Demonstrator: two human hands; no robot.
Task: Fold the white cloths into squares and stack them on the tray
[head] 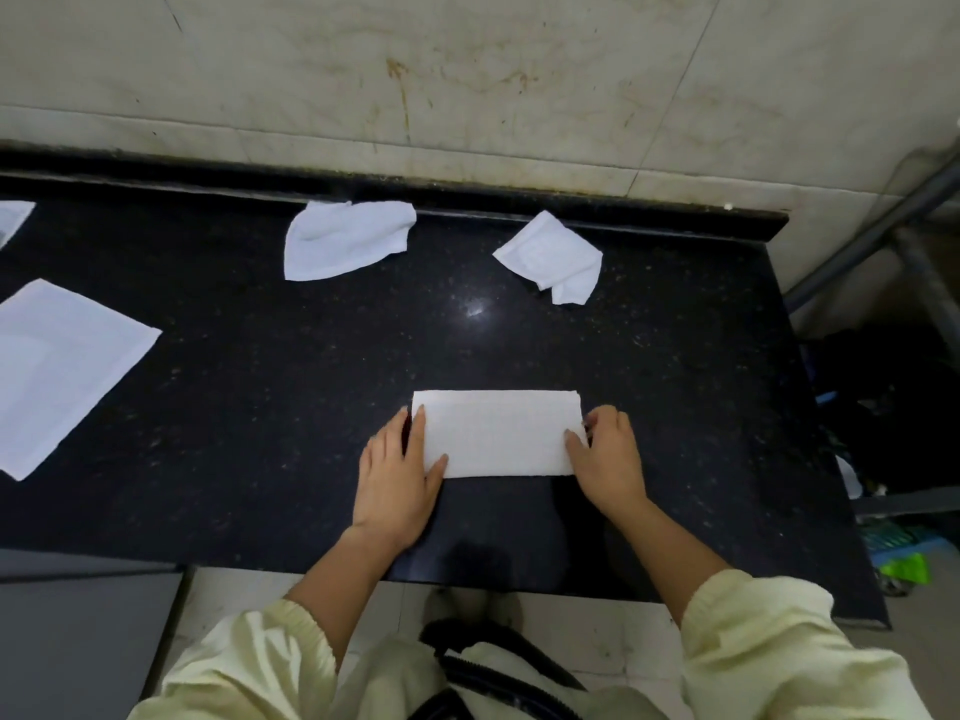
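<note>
a folded cloth [498, 433] lies as a long rectangle near the front edge of the dark speckled worktop [260, 407]. the left hand [397, 475] rests on its left end, fingers straight. the right hand [608, 454] pinches its right end, thumb on top. a flat cloth [62, 371] lies far left. a crumpled cloth [345, 239] and a smaller crumpled cloth [553, 257] lie apart near the tiled wall [467, 70].

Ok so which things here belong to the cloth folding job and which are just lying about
Job: folded cloth, left hand resting on one end, right hand pinching the other; middle crumpled cloth; right crumpled cloth; flat cloth at left. No tray in view.

Lying about: green item; grey pipes, both right of the counter.
</note>
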